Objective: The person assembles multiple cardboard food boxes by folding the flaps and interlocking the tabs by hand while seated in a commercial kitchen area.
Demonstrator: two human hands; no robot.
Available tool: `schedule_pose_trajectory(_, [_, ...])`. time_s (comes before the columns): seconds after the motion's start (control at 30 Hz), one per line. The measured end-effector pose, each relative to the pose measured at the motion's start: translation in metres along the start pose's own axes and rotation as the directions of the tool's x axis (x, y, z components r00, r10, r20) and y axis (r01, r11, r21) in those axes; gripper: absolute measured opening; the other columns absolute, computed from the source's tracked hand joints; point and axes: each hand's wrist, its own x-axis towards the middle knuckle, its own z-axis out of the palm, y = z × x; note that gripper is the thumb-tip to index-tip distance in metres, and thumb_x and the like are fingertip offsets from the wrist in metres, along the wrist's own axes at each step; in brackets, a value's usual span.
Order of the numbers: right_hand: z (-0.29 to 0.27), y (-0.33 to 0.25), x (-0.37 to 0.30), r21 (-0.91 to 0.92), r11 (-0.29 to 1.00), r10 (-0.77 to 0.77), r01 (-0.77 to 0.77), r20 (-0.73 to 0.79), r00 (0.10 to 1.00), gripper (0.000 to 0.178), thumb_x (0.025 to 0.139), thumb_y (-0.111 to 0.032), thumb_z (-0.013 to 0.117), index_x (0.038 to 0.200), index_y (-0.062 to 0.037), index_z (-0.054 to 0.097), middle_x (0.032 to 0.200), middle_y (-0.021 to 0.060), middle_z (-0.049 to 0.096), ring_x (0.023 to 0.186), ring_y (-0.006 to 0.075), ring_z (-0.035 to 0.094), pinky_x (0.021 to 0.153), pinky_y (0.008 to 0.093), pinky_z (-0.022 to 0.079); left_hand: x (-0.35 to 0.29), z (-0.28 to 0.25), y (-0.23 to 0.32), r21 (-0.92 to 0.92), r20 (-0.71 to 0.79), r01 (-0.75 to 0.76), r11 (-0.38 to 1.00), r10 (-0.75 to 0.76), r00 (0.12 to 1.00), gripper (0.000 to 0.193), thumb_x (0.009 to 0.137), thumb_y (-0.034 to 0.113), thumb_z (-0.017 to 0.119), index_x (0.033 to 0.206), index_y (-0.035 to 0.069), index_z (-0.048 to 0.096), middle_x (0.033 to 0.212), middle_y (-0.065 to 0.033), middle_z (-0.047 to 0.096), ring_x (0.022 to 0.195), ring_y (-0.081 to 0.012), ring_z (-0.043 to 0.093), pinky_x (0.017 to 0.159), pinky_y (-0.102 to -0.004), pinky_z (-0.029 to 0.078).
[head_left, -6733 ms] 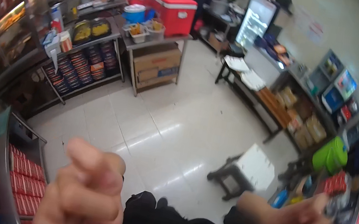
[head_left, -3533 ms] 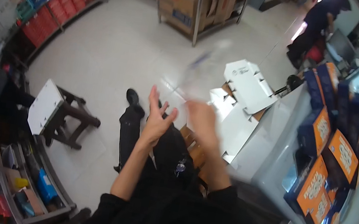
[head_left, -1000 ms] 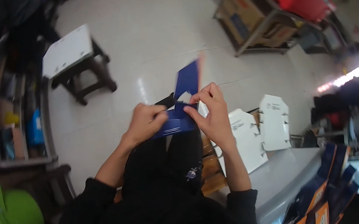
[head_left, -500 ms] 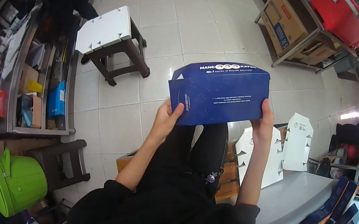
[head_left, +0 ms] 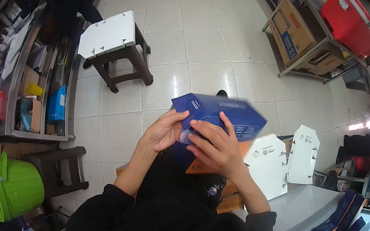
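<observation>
Over the lap [head_left: 168,169], both hands [head_left: 163,129] hold a blue carton [head_left: 225,108], its edges well apart from the stools [head_left: 130,60].

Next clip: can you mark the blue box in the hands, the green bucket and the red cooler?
Blue box [head_left: 209,107]: head view, upper panel.
Green bucket [head_left: 21,190]: head view, side wall.
Red cooler [head_left: 342,21]: head view, side.

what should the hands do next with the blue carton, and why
Perhaps press the left end of the blue carton with the left hand, bracing with the right hand: the left thumb rests at that end, the right fingers lie across the near side, and blur hides whether that end is closed.
</observation>
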Motion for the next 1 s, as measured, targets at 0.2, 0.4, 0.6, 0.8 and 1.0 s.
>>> schedule_pose_trajectory(0.2, [-0.019, 0.004, 0.002, 0.208, 0.962, 0.199, -0.177, -0.09, 0.976, 0.023, 0.07, -0.005, 0.064, 0.092, 0.0004, 0.061, 0.102, 0.0094, 0.06, 0.098, 0.0238, 0.056, 0.093, 0.0445, 0.037, 0.0, -0.005, -0.003, 0.111, -0.079, -0.06, 0.992, 0.069, 0.994, 0.015, 0.086, 0.008, 0.049, 0.098, -0.002, 0.051, 0.096, -0.0121, 0.06, 0.082, -0.0178, 0.061, 0.073, -0.0303, 0.052])
schedule_pose_trajectory(0.4, [0.01, -0.002, 0.012, 0.159, 0.954, 0.288, -0.254, -0.26, 0.922, 0.018, 0.071, -0.002, 0.063, 0.089, -0.0003, 0.063, 0.094, 0.0103, 0.063, 0.099, 0.0248, 0.057, 0.093, 0.0448, 0.037, -0.003, 0.016, -0.044, 0.211, -0.261, -0.286, 0.935, 0.336, 0.905, 0.01, 0.084, 0.005, 0.054, 0.092, 0.0, 0.054, 0.087, -0.0094, 0.062, 0.077, -0.0124, 0.06, 0.069, -0.0231, 0.049])
schedule_pose_trajectory(0.6, [0.009, -0.015, -0.003, 0.226, 0.964, 0.195, -0.14, -0.241, 0.951, 0.019, 0.072, -0.002, 0.063, 0.091, -0.0012, 0.063, 0.096, 0.0104, 0.063, 0.099, 0.0249, 0.057, 0.096, 0.0468, 0.033, -0.015, 0.021, -0.024, 0.308, -0.019, -0.424, 0.852, 0.451, 0.892, 0.016, 0.088, 0.009, 0.048, 0.098, -0.001, 0.054, 0.077, -0.0019, 0.058, 0.067, -0.0064, 0.055, 0.059, -0.0182, 0.043])
schedule_pose_trajectory(0.8, [0.021, -0.019, 0.002, 0.002, 0.96, 0.26, -0.279, -0.367, 0.893, 0.02, 0.075, -0.008, 0.061, 0.095, -0.0051, 0.064, 0.104, 0.0116, 0.06, 0.103, 0.0279, 0.054, 0.099, 0.0478, 0.026, -0.023, 0.041, -0.051, 0.229, -0.133, -0.353, 0.907, 0.388, 0.912, 0.021, 0.091, 0.016, 0.045, 0.1, -0.001, 0.052, 0.083, -0.002, 0.057, 0.072, -0.0064, 0.053, 0.063, -0.0199, 0.043])
schedule_pose_trajectory(1.0, [-0.023, -0.004, 0.013, 0.204, 0.882, 0.46, -0.424, -0.185, 0.868, 0.026, 0.079, -0.023, 0.058, 0.1, -0.0081, 0.062, 0.106, 0.0109, 0.058, 0.104, 0.0242, 0.05, 0.099, 0.0493, 0.022, -0.024, -0.004, -0.024, 0.881, 0.125, -0.156, 0.446, 0.099, 0.987, 0.016, 0.087, 0.011, 0.047, 0.094, -0.001, 0.055, 0.071, -0.0088, 0.057, 0.063, -0.0116, 0.052, 0.059, -0.0247, 0.042])
